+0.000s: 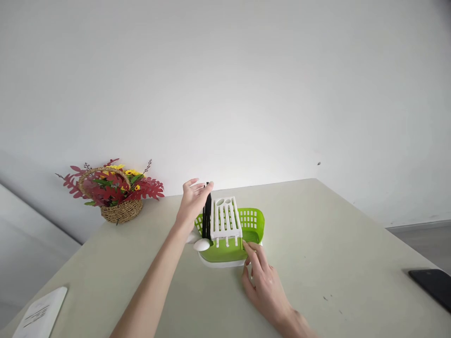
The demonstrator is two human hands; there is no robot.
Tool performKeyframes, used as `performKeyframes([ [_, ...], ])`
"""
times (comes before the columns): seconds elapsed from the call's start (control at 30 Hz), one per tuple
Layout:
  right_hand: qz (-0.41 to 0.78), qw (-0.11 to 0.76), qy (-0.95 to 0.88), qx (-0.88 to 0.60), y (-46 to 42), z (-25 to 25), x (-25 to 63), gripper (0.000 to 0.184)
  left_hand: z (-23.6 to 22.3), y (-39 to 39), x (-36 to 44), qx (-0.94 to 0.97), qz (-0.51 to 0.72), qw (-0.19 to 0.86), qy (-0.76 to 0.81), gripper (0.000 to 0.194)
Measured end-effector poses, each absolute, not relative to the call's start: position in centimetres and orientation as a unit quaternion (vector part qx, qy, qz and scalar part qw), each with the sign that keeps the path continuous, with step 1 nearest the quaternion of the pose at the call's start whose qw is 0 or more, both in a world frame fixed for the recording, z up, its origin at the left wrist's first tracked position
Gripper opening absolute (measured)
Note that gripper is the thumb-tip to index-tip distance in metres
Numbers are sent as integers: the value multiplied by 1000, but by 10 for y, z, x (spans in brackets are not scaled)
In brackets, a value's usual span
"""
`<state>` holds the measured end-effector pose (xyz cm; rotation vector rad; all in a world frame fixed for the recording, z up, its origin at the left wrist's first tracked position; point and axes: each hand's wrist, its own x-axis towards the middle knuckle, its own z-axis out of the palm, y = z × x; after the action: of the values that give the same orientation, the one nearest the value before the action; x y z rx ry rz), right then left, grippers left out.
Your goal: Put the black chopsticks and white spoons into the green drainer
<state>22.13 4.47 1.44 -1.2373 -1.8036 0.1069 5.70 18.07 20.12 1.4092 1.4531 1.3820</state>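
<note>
A green basket (221, 253) with grid-holed sides sits on a white base tray (225, 264). Several black chopsticks (206, 218) stand upright in its left part. My left hand (193, 202) is against their upper ends, its fingers loosely spread and apart. A white slotted rack (226, 219) with oval holes and small front hooks is on the basket, right of the chopsticks. Beside it, a white rounded spoon head (201, 245) pokes out at the front left. My right hand (260, 272) grips the basket's front right rim, index finger on top and thumb below.
A wicker basket of artificial flowers (121, 209) stands at the back left by the wall (225, 94). A black phone (431, 284) lies at the right table edge. A white flat object with dark lines (40, 312) is at the front left of the pale table (317, 244).
</note>
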Motion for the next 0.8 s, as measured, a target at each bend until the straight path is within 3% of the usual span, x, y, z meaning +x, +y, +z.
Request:
performKeyframes([
  [0.13,45,456,-733,-503,46,11,222,64,191,196,59,605,443,403,525,59],
  [0.27,43,452,-734,-505,47,8,222,62,181,204,57,655,356,379,547,58],
  [0.4,42,454,-732,-506,47,6,221,61,180,202,58,645,382,350,561,59],
  [0.53,44,458,-731,-504,48,5,221,61,199,185,62,670,444,364,470,56],
  [0.7,50,460,-732,-499,47,6,222,60,250,139,72,729,509,220,401,50],
  [0.8,56,461,-733,-497,47,8,223,59,281,110,76,673,636,85,367,43],
])
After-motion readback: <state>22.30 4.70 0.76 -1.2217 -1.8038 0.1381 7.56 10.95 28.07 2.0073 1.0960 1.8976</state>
